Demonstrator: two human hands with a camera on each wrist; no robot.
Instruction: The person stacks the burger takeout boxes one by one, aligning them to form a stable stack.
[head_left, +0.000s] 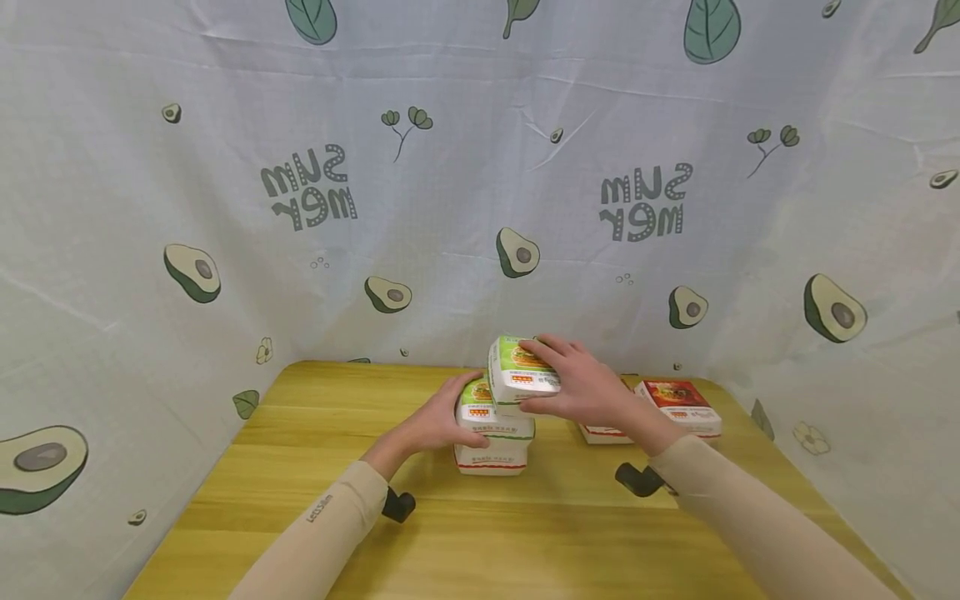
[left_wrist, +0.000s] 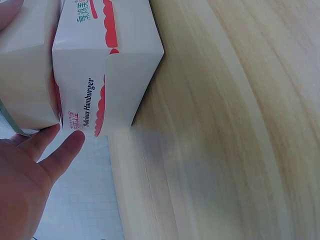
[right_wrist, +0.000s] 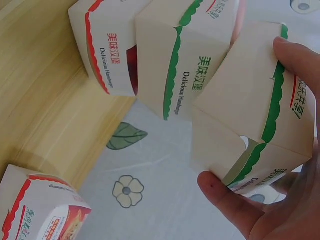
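My right hand point(head_left: 588, 385) grips a burger box with a green top point(head_left: 517, 383) by its right side, thumb in front and fingers over the top. That box is held tilted just above the stack's top. Under it, a second green-trimmed burger box point(right_wrist: 162, 60) sits on a red-trimmed burger box point(left_wrist: 82, 75), which stands on the table. My left hand point(head_left: 427, 429) holds the stack from its left, thumb across the front of the upper box. In the left wrist view, its fingertips point(left_wrist: 72, 142) touch the boxes near the seam between them.
To the right on the wooden table point(head_left: 322, 467) stand two more red burger boxes, one point(head_left: 603, 435) partly behind my right wrist and one point(head_left: 682, 404) near the right edge. A printed cloth point(head_left: 450, 183) hangs right behind the table and along both sides.
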